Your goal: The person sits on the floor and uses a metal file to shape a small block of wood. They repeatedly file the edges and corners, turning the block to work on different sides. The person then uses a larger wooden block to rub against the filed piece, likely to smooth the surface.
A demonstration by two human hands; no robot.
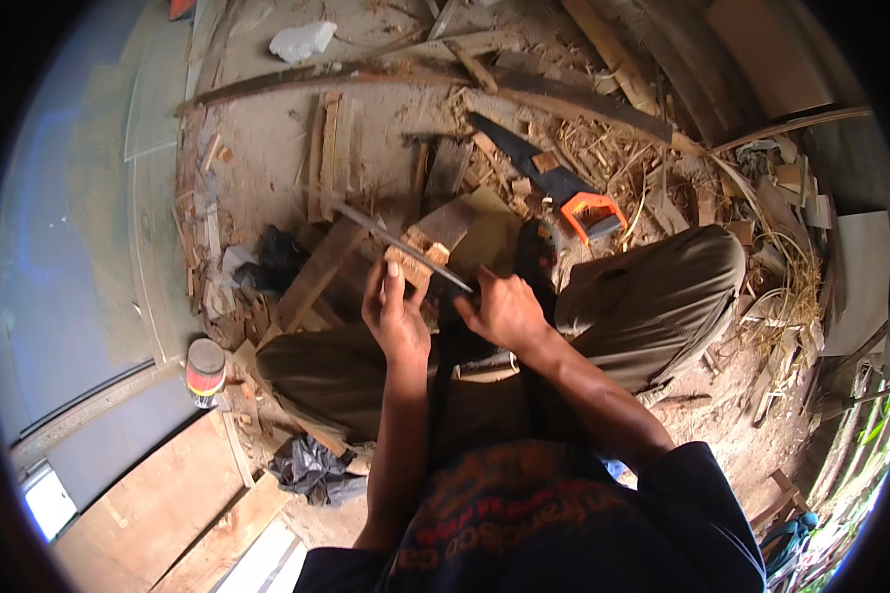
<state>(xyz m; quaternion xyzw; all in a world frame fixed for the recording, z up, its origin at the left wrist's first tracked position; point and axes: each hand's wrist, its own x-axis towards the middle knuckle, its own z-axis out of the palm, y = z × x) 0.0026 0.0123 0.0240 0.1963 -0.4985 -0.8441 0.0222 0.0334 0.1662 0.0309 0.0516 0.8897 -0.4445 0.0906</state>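
Observation:
My left hand (398, 314) grips a small block of light brown wood (405, 269), thumb on top and fingers round its near side. A long thin grey metal tool (386, 235) lies across the block, slanting from far left to near right. Its far end is blurred, and I cannot tell a file from a narrow blade. My right hand (507, 311) is closed at the tool's near end, where its grip is mostly hidden by my fingers. Beneath the block, a wider wooden board (445, 223) sits between my crossed legs.
A handsaw (534, 158) with an orange and black handle rests on wood shavings beyond my right knee. Planks (316, 272) and offcuts lie ahead and left. A small can (206, 371) stands at left by a blue-grey panel (79, 237). Black plastic (311, 467) lies near it.

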